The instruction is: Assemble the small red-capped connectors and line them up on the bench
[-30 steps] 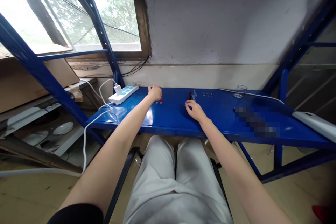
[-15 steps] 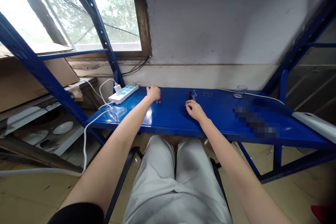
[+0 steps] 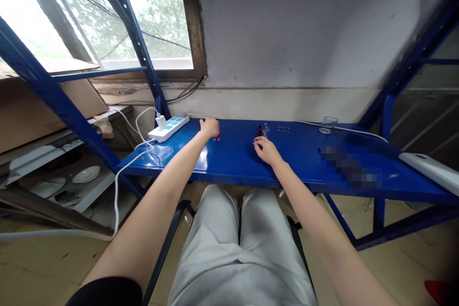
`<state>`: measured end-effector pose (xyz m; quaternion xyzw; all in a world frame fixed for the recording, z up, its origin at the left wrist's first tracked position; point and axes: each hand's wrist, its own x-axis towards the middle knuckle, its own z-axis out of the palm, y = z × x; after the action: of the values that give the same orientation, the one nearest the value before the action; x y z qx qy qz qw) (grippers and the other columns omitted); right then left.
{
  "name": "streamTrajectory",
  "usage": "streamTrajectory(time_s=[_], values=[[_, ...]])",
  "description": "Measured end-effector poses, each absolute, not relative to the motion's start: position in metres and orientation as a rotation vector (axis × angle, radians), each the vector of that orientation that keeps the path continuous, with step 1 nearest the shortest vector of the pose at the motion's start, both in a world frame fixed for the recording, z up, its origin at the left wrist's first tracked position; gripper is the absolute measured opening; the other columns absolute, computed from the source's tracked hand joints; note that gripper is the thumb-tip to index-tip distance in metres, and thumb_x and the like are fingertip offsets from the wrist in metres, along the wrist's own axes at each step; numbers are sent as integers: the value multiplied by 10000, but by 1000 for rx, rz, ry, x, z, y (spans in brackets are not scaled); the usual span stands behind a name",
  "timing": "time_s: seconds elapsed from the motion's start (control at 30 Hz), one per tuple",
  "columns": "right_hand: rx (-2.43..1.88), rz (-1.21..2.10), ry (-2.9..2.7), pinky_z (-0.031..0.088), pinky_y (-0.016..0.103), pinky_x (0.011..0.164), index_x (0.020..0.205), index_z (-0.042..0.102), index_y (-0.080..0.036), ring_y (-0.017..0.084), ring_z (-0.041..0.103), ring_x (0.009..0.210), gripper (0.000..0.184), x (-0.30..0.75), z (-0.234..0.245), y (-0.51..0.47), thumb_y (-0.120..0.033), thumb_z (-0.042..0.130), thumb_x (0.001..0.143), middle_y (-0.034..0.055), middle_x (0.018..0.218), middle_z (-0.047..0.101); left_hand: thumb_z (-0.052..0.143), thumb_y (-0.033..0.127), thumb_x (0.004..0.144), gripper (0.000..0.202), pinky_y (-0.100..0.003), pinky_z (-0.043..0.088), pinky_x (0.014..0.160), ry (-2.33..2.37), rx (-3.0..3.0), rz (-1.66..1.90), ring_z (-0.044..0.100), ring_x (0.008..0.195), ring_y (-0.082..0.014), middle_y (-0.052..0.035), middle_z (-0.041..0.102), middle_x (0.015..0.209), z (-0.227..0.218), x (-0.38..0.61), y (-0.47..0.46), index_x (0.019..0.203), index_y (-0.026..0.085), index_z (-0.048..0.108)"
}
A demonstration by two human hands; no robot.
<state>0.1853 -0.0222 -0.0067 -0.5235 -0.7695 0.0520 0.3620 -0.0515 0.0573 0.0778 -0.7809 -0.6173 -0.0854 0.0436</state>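
Note:
My left hand [image 3: 209, 127] is closed, its fingers curled down at the back left of the blue table [image 3: 229, 158]. Small red pieces with pale ends [image 3: 216, 137] stick out just below its fingers, and what those fingers hold is hidden. My right hand [image 3: 267, 150] rests low over the middle of the table with thumb and fingers drawn together; anything between them is too small to name. Just behind it are a small black and red item [image 3: 259, 131] and some clear plastic pieces [image 3: 266, 130].
Several tiny metallic parts [image 3: 283, 129] lie in a row at the back. A clear glass [image 3: 328, 125] stands farther right, near a white cable. A white power strip [image 3: 169, 128] lies at the left. A pixelated dark object [image 3: 349, 167] and a white slab [image 3: 432, 169] are on the right.

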Motion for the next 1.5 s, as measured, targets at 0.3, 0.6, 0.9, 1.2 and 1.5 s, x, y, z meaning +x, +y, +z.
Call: streamTrajectory(time_s=[0.3,0.6,0.9,1.2,1.5], values=[[-1341,123,-1970,477,330,798,848,644,-175,206,577,946,312,186,-9,-20,-292,355,861,97,1119,568,565,175,689,140,-522,294,931,-1909,-2380,-254,440,1095,-286,-107,586,1065,78,-51,57,795,172,656],[-1346,109,-1978,485,332,776,852,655,-181,210,577,943,315,186,-9,-21,-284,357,855,99,1113,572,558,198,696,182,-520,276,956,-1954,-2375,-229,418,1130,-297,-109,561,1105,78,-49,56,847,181,659],[-1373,133,-1985,474,333,805,867,661,-176,206,572,950,326,186,-7,-22,-276,351,853,98,1130,565,577,251,710,150,-528,272,951,-1959,-2379,-245,423,1119,-296,-116,562,1101,78,-51,57,819,177,649],[-1404,120,-1982,470,311,768,857,658,-175,201,577,931,316,186,-6,-23,-270,357,852,93,1136,564,576,272,712,140,-527,263,951,-1952,-2369,-277,431,1101,-287,-107,568,1088,76,-51,57,799,183,641],[-1591,-106,-1870,437,301,647,797,652,-157,190,585,738,310,190,-3,-25,-259,362,837,104,998,610,387,292,840,264,-451,257,944,-1669,-2370,-631,453,1080,-257,-100,560,1100,80,-44,45,1010,191,563]])
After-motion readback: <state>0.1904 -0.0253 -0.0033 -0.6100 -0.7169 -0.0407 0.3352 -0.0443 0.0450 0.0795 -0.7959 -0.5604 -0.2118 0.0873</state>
